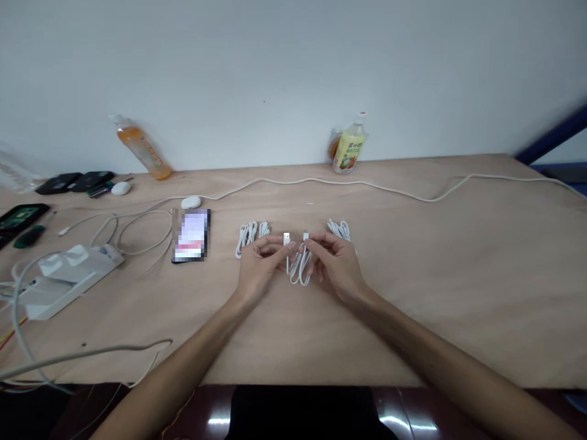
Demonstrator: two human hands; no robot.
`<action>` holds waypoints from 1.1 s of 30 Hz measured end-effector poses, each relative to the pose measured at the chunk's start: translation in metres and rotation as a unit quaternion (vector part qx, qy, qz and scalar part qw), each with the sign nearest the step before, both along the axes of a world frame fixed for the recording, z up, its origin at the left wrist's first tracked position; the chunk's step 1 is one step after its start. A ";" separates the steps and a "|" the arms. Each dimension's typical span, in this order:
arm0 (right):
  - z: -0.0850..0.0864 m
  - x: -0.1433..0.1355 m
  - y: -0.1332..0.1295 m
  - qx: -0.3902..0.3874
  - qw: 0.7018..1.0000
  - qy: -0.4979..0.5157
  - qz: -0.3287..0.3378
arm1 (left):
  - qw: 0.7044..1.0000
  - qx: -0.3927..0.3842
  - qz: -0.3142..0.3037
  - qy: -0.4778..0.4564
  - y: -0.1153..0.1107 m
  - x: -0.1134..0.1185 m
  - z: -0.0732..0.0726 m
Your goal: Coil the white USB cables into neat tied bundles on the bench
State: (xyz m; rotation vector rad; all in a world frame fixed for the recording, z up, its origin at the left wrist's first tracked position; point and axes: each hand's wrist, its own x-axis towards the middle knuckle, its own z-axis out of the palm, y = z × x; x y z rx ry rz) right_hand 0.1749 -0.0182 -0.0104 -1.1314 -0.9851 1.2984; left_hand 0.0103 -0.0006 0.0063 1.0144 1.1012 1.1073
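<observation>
Over the middle of the table I hold a white USB cable [300, 269], its length folded in loops that hang below my fingers. My left hand [261, 263] pinches one end, where a flat USB plug points up between thumb and fingertips. My right hand [337, 260] pinches the other white connector with thumb and forefinger. The two plugs are side by side, a small gap apart. Beyond my left hand lie coiled white cables [248, 235]. Another coiled white bundle [339, 229] lies just behind my right hand, partly hidden by it.
A phone [191, 235] lies to the left, near a white power strip [73, 278] with plugged-in adapters. An orange drink bottle [143, 146] and a yellow-labelled bottle [351, 146] stand by the wall. A long white cord [367, 184] crosses the table's back.
</observation>
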 end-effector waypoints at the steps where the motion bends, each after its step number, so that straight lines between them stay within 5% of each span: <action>1: 0.000 0.001 0.000 -0.005 1.000 0.008 0.009 | 1.000 0.005 0.005 0.006 0.000 0.000 0.000; 6: 0.000 0.002 0.000 -0.002 0.998 0.000 0.069 | 0.998 0.029 0.033 0.035 0.000 -0.004 -0.004; 11: -0.001 0.005 -0.002 0.102 0.979 -0.154 0.082 | 0.998 0.035 0.030 0.041 0.002 -0.007 -0.007; 17: -0.010 0.011 0.000 0.220 0.908 -0.355 0.030 | 0.998 0.054 0.013 0.029 0.003 -0.006 -0.008; 22: -0.012 0.009 -0.004 0.286 0.868 -0.402 -0.045 | 0.998 0.066 0.003 0.019 0.001 -0.005 -0.008; 27: -0.003 0.007 -0.006 0.256 0.901 -0.338 -0.091 | 0.998 0.066 -0.012 -0.010 0.000 -0.002 -0.006; 33: -0.005 0.009 0.001 0.191 0.960 -0.199 -0.040 | 0.997 0.067 -0.033 -0.038 0.000 0.000 -0.003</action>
